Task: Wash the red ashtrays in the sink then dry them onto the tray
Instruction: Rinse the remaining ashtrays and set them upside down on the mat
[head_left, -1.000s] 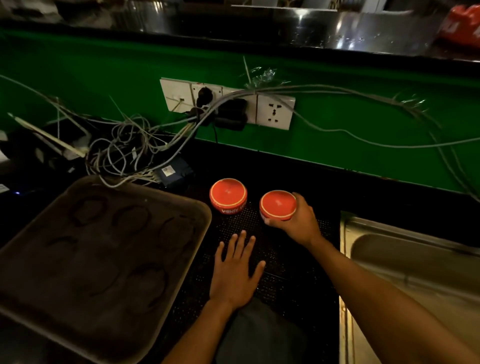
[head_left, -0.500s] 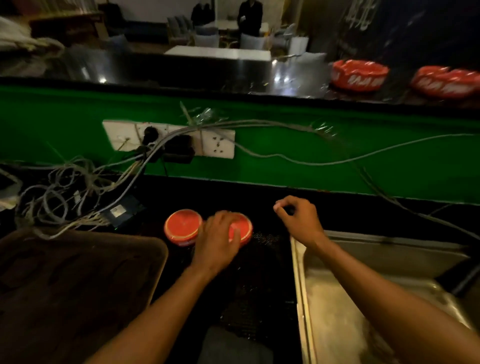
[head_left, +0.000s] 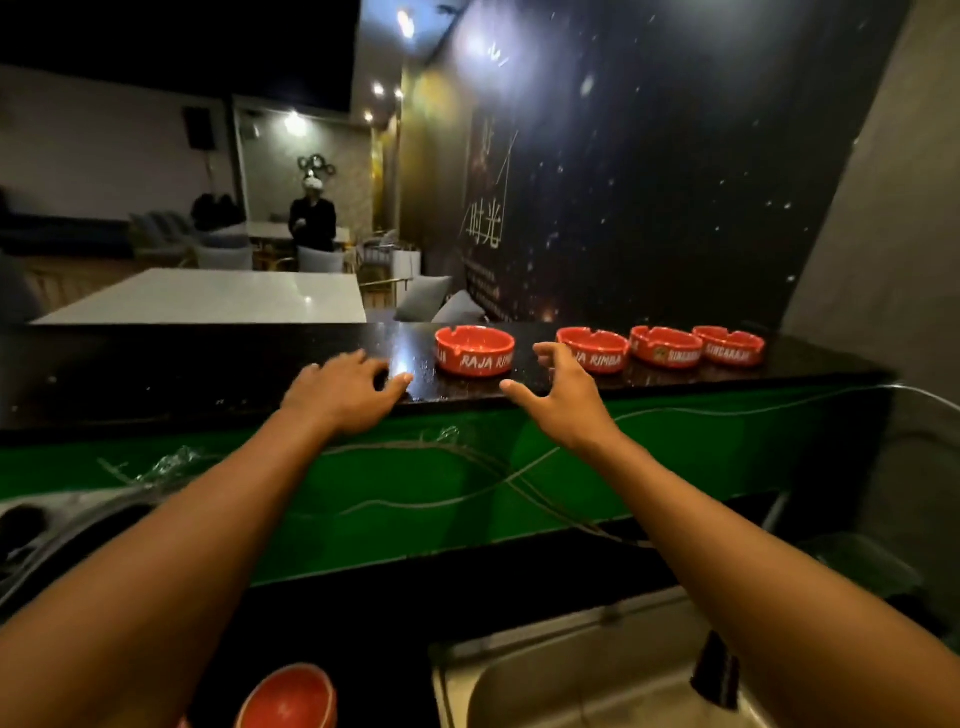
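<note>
Red round ashtrays (head_left: 475, 349), four at 12–2 o'clock, unwashed; upturned red ashtray (head_left: 288, 696) washed at 6; left hand (head_left: 340, 392), right hand (head_left: 563, 397) reaching, fingers spread, empty.

Both my arms reach up to the black bar top (head_left: 208, 364). My left hand (head_left: 337, 389) hovers over its edge, fingers loosely spread, just left of the first red ashtray (head_left: 474, 349). My right hand (head_left: 558, 395) is spread wide, in front of the second ashtray (head_left: 597, 349). Two more ashtrays (head_left: 696, 347) sit further right. Below, the sink (head_left: 571, 670) and an upturned ashtray (head_left: 288, 699).
</note>
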